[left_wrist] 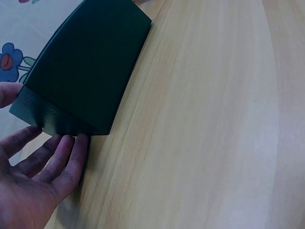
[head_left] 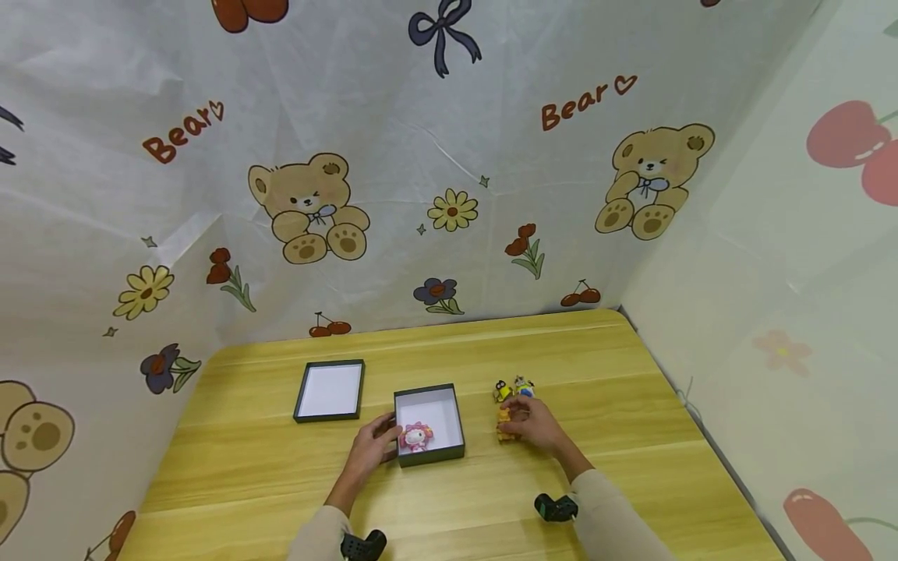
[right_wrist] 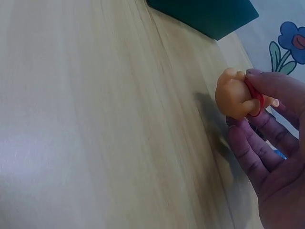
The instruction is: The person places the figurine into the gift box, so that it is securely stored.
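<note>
The right hand [head_left: 535,421] pinches an orange figurine [right_wrist: 234,94] lightly between thumb and fingertips; so shallow a pinch could let it drop. The left hand [head_left: 374,446], fingers straight, touches the dark box [head_left: 429,425] holding a pink doll [head_left: 415,437]. Two minion toys [head_left: 514,388] stand just beyond the right fingers; the lid [head_left: 330,391] lies beyond the left.

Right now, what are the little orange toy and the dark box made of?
The orange toy looks like smooth moulded plastic or soft vinyl: rounded, even matte colour, with a red part. The right hand pinches it.
The box looks like stiff cardboard with dark green, finely textured paper outside and white lining; sharp folded edges suggest this. The left hand touches its corner.
</note>
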`<state>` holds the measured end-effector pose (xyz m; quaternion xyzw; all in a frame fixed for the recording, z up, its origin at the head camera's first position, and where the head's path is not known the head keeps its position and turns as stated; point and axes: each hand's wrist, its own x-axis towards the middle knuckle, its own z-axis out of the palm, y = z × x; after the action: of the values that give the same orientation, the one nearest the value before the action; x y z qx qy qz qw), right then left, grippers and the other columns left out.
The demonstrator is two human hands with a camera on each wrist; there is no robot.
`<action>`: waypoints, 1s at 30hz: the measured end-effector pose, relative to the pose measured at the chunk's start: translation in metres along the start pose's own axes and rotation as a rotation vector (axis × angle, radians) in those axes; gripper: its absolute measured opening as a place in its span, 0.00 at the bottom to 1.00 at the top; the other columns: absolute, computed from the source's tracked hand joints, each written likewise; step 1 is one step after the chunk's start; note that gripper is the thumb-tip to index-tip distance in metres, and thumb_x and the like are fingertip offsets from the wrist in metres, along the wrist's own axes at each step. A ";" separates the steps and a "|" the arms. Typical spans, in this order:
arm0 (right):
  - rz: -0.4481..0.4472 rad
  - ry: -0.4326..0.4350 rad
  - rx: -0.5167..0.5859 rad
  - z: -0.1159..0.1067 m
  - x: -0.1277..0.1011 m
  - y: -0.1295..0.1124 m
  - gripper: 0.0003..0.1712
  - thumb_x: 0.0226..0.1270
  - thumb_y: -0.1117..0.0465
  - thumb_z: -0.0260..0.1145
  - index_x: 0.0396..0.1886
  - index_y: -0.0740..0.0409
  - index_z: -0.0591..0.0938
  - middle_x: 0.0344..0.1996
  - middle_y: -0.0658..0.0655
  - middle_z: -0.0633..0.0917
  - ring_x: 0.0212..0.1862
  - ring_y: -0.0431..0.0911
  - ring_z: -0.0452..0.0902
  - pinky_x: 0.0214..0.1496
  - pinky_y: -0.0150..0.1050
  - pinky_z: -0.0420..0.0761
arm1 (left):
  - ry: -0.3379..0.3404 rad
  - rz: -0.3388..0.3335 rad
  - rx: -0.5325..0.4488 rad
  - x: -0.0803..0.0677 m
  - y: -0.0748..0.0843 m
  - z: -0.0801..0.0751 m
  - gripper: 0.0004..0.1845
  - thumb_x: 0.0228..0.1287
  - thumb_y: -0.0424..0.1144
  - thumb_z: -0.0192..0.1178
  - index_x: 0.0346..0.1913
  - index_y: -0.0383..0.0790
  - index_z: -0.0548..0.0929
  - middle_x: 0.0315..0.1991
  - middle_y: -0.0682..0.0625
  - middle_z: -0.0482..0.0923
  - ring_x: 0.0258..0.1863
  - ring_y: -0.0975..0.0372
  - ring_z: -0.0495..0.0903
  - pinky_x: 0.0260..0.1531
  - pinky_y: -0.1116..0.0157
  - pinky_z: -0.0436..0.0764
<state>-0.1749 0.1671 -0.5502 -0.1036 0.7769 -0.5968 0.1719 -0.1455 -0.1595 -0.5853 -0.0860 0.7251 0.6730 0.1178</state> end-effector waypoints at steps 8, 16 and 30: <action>0.005 0.017 -0.024 0.003 0.013 0.013 0.18 0.61 0.69 0.68 0.48 0.74 0.77 0.39 0.65 0.81 0.38 0.50 0.83 0.36 0.43 0.84 | 0.005 -0.002 -0.015 0.000 -0.002 -0.001 0.28 0.70 0.38 0.56 0.67 0.26 0.65 0.60 0.31 0.70 0.54 0.49 0.76 0.46 0.57 0.83; -0.074 0.028 -0.064 0.004 0.025 0.026 0.20 0.59 0.62 0.72 0.47 0.68 0.79 0.35 0.57 0.84 0.36 0.44 0.80 0.35 0.36 0.82 | 0.008 0.018 -0.002 0.000 0.000 -0.001 0.28 0.70 0.38 0.56 0.67 0.24 0.65 0.62 0.29 0.69 0.57 0.47 0.74 0.49 0.56 0.82; -0.093 0.030 -0.061 0.011 0.026 0.015 0.19 0.57 0.64 0.73 0.45 0.69 0.80 0.34 0.58 0.83 0.34 0.44 0.78 0.34 0.37 0.83 | 0.002 0.006 -0.016 0.002 -0.005 -0.003 0.29 0.70 0.39 0.56 0.67 0.24 0.65 0.62 0.29 0.68 0.57 0.47 0.74 0.48 0.57 0.82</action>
<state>-0.1938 0.1516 -0.5706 -0.1357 0.7917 -0.5815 0.1292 -0.1457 -0.1624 -0.5905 -0.0854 0.7202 0.6789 0.1143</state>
